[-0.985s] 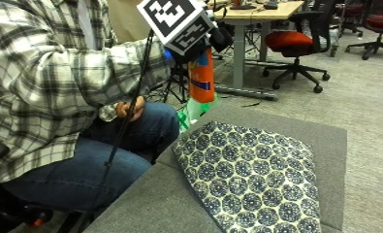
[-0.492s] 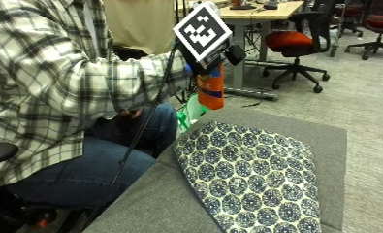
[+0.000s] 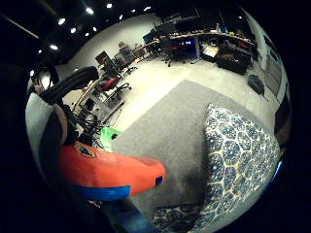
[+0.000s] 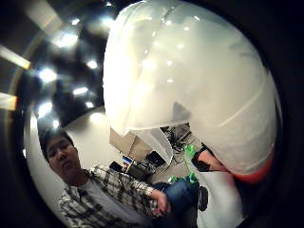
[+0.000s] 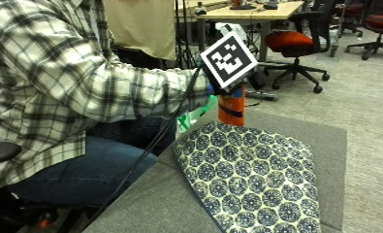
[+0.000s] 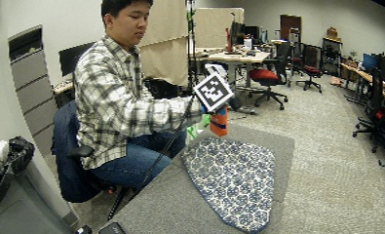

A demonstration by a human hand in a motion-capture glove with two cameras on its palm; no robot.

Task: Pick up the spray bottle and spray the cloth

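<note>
Lifted spray bottle (image 5: 231, 109) shifted right, above cloth (image 5: 252, 179) edge, apparently clasped in grip (image 5: 224, 88)

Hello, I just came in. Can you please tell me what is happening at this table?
A seated person holds an orange spray bottle in the gloved right hand, lifted above the grey table near its far edge. A blue-and-white patterned cloth lies spread flat on the table just below and in front of the bottle. No spray is visible. The bare hand rests on the person's lap.
</note>
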